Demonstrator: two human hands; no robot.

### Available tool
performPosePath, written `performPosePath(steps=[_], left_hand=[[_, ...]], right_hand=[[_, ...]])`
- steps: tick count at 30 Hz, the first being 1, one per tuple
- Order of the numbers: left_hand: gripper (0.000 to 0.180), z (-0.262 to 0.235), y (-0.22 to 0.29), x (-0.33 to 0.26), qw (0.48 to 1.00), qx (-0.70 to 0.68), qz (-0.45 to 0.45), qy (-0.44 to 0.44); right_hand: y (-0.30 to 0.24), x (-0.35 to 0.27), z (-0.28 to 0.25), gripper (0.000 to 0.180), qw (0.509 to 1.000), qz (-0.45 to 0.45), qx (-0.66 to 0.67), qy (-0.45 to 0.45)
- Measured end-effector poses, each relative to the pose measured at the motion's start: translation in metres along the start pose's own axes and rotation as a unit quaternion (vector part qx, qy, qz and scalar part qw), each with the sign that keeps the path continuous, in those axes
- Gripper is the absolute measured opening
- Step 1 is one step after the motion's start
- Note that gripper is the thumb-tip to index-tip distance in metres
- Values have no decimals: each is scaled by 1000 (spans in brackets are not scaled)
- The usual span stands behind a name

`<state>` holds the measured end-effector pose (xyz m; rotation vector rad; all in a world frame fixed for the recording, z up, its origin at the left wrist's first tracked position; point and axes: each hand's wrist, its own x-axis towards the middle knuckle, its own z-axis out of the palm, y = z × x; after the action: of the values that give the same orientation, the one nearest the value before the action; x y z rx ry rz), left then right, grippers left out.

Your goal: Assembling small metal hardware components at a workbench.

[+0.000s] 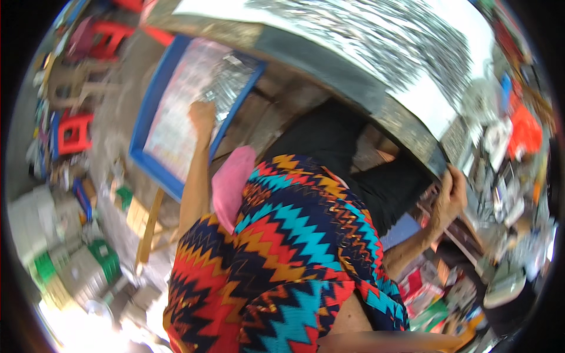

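My left hand (203,119) is closed over the blue-framed tray (141,126) at the left, beside a small pile of thin silvery strips (231,82). The fingers are blurred, and whatever they may hold cannot be made out. Down at the right, my right hand (452,194) curls its fingers around the edge of the worktable (412,126). Many similar thin silvery strips (382,41) lie spread over a white sheet (426,97) on the tabletop.
Red plastic stools (73,133) and stacked boxes (44,226) stand at the left. A wooden leg (150,229) is below the tray. Crowding the right side are plastic bags, among them a red bag (524,129). A pink cloth (232,185) hangs beside my left arm.
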<state>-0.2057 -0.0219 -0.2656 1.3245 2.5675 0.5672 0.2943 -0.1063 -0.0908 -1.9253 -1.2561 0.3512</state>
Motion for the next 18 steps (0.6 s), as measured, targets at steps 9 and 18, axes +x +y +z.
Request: performPosePath(steps=[9,18], left_hand=[[26,-13,-1,-6,939,-320,-113,-58],[27,-7,16,-1,938,-320,-104,-87]], right_hand=[[5,13,1,12,999,-5,42,15],[14,32,-10,12,991,-73,-75,78]])
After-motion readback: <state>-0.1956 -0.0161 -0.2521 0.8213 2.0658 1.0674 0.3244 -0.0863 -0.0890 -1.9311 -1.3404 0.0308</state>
